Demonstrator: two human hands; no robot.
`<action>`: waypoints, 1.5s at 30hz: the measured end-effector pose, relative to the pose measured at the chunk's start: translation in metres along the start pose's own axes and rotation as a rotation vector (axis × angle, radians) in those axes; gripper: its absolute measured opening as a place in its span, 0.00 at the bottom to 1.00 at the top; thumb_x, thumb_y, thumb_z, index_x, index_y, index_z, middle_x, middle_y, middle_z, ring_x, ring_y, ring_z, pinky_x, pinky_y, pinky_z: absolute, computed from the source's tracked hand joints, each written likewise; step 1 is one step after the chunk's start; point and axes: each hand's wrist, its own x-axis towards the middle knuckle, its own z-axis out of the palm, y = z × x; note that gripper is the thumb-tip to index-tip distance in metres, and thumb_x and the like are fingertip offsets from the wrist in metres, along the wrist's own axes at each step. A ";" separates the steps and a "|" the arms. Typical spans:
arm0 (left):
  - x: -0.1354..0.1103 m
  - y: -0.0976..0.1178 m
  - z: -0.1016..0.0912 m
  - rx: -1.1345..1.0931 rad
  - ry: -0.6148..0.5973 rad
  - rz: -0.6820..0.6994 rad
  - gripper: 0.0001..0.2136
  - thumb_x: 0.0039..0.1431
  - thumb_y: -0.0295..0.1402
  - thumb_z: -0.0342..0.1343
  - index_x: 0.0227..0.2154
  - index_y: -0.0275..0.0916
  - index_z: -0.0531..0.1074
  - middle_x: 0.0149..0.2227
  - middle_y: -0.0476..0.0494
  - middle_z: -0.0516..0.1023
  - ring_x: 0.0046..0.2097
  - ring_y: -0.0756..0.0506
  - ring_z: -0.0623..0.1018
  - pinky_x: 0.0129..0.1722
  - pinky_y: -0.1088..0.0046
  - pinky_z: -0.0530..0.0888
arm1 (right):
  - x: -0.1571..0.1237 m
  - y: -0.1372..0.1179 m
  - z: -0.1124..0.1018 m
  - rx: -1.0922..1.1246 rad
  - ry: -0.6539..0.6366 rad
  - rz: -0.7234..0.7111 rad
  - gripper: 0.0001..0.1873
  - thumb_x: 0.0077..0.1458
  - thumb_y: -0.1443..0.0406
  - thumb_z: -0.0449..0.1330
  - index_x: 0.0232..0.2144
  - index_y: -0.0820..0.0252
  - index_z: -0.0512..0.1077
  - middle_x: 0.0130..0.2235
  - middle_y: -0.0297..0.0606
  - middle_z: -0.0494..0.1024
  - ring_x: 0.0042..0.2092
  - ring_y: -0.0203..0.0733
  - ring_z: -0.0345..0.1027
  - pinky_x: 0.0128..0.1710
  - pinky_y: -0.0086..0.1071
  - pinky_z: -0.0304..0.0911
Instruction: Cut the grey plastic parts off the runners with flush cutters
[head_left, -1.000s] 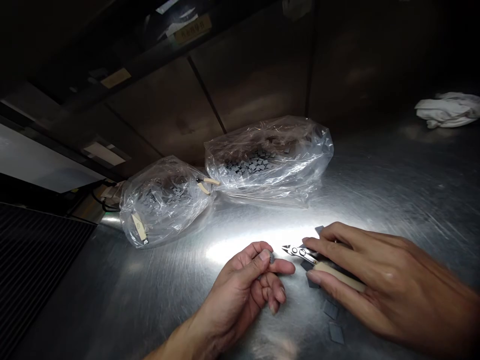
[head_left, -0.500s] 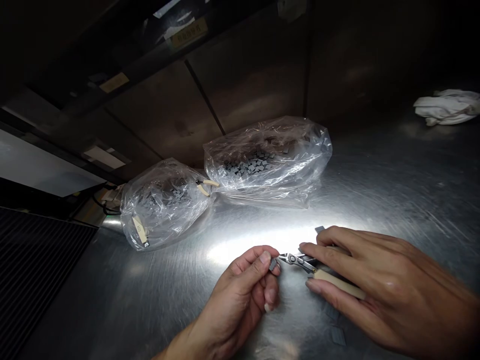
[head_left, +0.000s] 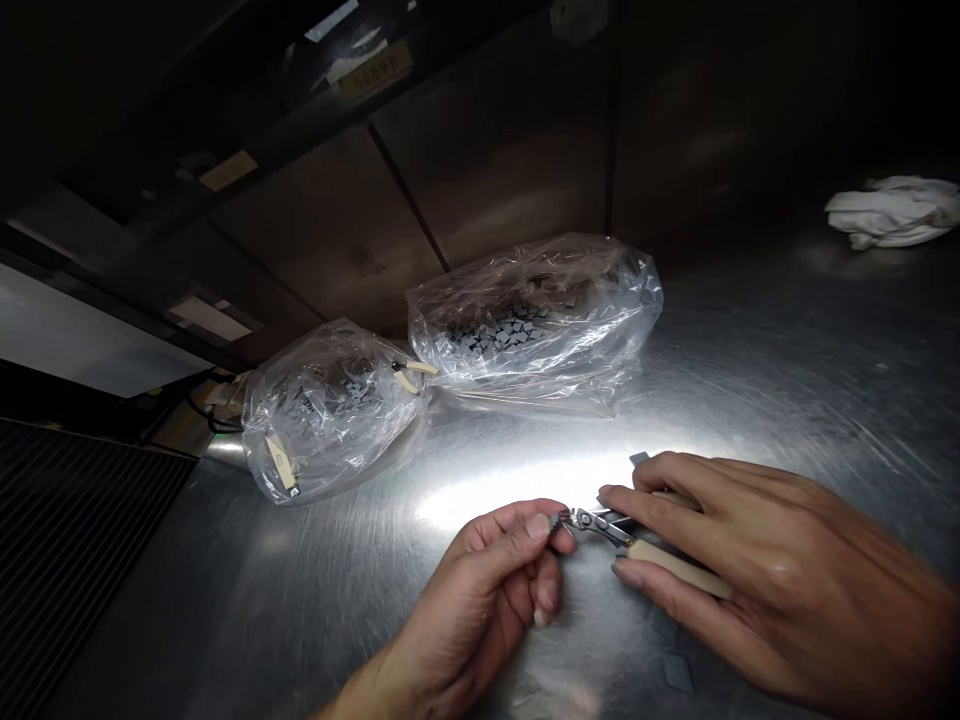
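Note:
My left hand (head_left: 499,590) pinches a small grey piece (head_left: 555,522) between thumb and fingertips, most of it hidden by them. From the right, my right hand (head_left: 757,560) grips a pair of cutting pliers (head_left: 679,566) with cream handles. The metal jaws point left and meet the edge of the grey piece; whether they are fully closed on it is too small to tell. A flat grey piece (head_left: 639,459) lies on the metal table (head_left: 360,590) behind my right fingers. Another grey piece (head_left: 678,673) rests below that hand.
Two clear plastic bags, a left bag (head_left: 337,460) and a right bag (head_left: 540,375), hold many small grey pieces. Second cream-handled pliers (head_left: 415,371) lie between them. A cream-coloured tool (head_left: 280,463) sits at the left bag. A white cloth (head_left: 892,212) lies at the far right.
My left hand has shifted slightly right and turned the grey piece, bringing it against the plier jaws. My right hand and the pliers have barely moved.

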 end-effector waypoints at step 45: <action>0.001 -0.001 0.000 0.084 -0.011 -0.022 0.13 0.61 0.39 0.66 0.30 0.31 0.81 0.28 0.45 0.79 0.20 0.57 0.70 0.23 0.81 0.65 | 0.003 -0.001 -0.002 -0.031 -0.036 -0.048 0.07 0.70 0.65 0.53 0.44 0.59 0.71 0.39 0.38 0.76 0.36 0.42 0.71 0.34 0.37 0.62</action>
